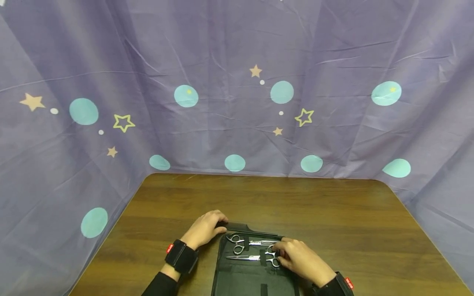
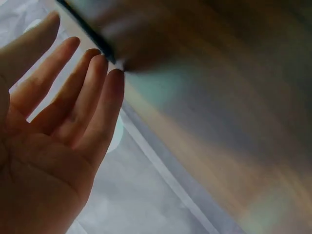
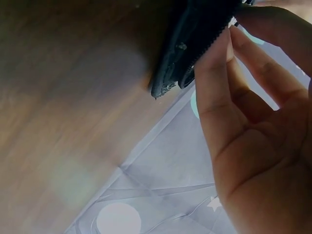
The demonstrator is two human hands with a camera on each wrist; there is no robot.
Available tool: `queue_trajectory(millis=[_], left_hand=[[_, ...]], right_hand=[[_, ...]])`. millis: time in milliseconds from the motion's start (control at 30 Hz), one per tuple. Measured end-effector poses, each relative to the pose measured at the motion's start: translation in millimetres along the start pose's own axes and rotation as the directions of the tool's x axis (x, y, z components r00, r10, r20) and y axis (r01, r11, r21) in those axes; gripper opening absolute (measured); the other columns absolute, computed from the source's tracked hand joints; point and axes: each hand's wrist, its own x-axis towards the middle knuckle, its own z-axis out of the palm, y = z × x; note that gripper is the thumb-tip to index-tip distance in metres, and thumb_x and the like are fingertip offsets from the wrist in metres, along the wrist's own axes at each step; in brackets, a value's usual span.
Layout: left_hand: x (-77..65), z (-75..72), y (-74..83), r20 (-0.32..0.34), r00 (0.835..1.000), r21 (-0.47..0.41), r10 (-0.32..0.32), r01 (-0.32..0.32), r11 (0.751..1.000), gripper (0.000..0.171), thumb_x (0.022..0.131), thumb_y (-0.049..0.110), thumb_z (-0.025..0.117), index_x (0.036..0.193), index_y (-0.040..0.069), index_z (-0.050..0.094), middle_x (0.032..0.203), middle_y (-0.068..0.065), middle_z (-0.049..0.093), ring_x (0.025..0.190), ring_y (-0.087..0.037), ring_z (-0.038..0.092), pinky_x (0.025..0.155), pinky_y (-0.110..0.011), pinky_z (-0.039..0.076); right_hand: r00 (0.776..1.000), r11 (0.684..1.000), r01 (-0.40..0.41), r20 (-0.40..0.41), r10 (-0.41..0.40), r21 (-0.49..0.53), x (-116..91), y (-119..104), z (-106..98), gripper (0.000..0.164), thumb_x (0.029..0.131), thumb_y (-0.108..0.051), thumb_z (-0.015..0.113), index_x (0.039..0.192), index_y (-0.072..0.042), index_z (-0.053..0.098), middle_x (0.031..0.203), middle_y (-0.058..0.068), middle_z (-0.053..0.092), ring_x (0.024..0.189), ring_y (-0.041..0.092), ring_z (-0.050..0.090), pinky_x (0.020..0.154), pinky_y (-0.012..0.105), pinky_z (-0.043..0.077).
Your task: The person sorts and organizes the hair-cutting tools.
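Note:
A black zip case (image 1: 240, 275) lies spread on the table, holding two pairs of silver scissors under elastic loops. The upper scissors (image 1: 255, 243) have their finger rings at the left. The lower scissors (image 1: 244, 257) point left, rings at the right. My right hand (image 1: 301, 259) pinches at those rings with thumb and index finger; its other fingers lie along the case's zipped edge (image 3: 207, 46). At the far left corner, my left hand (image 1: 205, 230) touches the raised black flap (image 1: 238, 227) with loosely bent fingers (image 2: 92, 97), the thumb apart from them.
The wooden table (image 1: 296, 201) runs out to both sides of the case and behind it. A purple curtain with stars and dots (image 1: 237, 123) hangs along its back and sides. Another elastic loop (image 1: 263, 289) shows low on the case. Each wrist wears a black band (image 1: 181, 257).

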Motion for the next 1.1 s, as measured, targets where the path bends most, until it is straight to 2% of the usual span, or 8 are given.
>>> queue_trajectory(millis=[133,400,867,1100], left_hand=[[-0.8,1.0,-4.1,0.028,1.000,-0.002,0.009,-0.009,1.000,0.027,0.078,0.026,0.068,0.101,0.013,0.064,0.097,0.002,0.058,0.094,-0.014,0.054,0.083,-0.034,0.044],[3.2,1.5,-7.2,0.039,0.999,-0.023,0.006,-0.005,1.000,0.023,0.074,0.023,0.071,0.091,0.013,0.060,0.087,0.003,0.050,0.082,-0.010,0.047,0.075,-0.028,0.042],[0.9,2.0,-9.2,0.039,0.999,0.015,0.028,-0.028,0.999,0.023,0.075,0.027,0.070,0.089,0.014,0.057,0.085,0.005,0.050,0.081,-0.008,0.045,0.074,-0.027,0.042],[0.3,-1.2,-9.8,0.089,0.996,0.022,0.015,-0.017,1.000,0.024,0.078,0.031,0.069,0.092,0.015,0.057,0.086,0.006,0.050,0.081,-0.006,0.044,0.073,-0.026,0.041]], right_hand=[[1.000,1.000,0.005,-0.006,-0.004,0.011,0.0,-0.7,0.2,0.018,0.081,-0.012,0.063,0.099,-0.010,0.064,0.078,-0.011,0.049,0.067,-0.003,0.043,0.059,0.018,0.040],[1.000,1.000,0.008,-0.024,-0.009,-0.009,0.2,-0.7,0.7,0.017,0.080,-0.013,0.064,0.097,-0.013,0.064,0.078,-0.011,0.049,0.068,-0.003,0.043,0.059,0.019,0.040],[1.000,1.000,-0.013,-0.003,0.013,-0.005,0.3,1.2,1.7,0.017,0.081,-0.015,0.063,0.098,-0.013,0.064,0.077,-0.014,0.046,0.067,-0.004,0.042,0.059,0.019,0.039],[1.000,1.000,-0.017,0.000,0.017,-0.012,1.1,1.0,2.3,0.017,0.080,-0.015,0.064,0.097,-0.014,0.064,0.076,-0.015,0.045,0.066,-0.004,0.041,0.058,0.019,0.039]])
